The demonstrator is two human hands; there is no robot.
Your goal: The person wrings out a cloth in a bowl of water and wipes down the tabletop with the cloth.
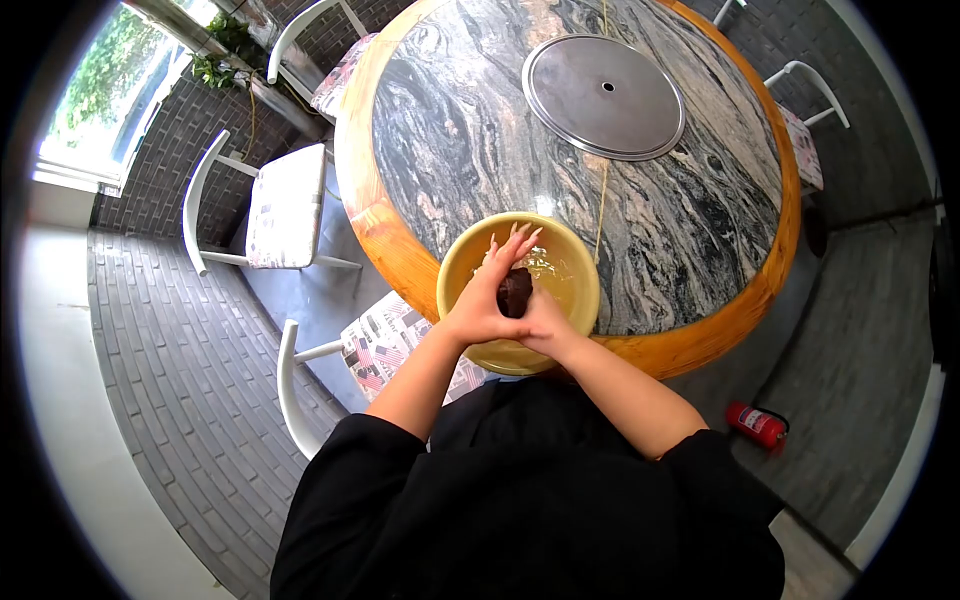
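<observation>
A yellow bowl (450, 268) stands at the near edge of the round table, with shiny clear liquid in its bottom. Over it, both my hands are around a dark brown rounded lump (515, 292), whose exact kind I cannot make out. My left hand (487, 298) is on the lump's left side, its fingers reaching up past it and its thumb below. From the right, my right hand (545, 318) presses against the lump; most of its fingers are hidden behind the lump and my left hand.
The round table (660, 285) has a marble-patterned top and a wooden rim. A round metal plate with a small central hole (600, 110) lies on it. White-framed chairs (285, 212) stand around the left side. A red fire extinguisher (758, 425) lies on the floor at right.
</observation>
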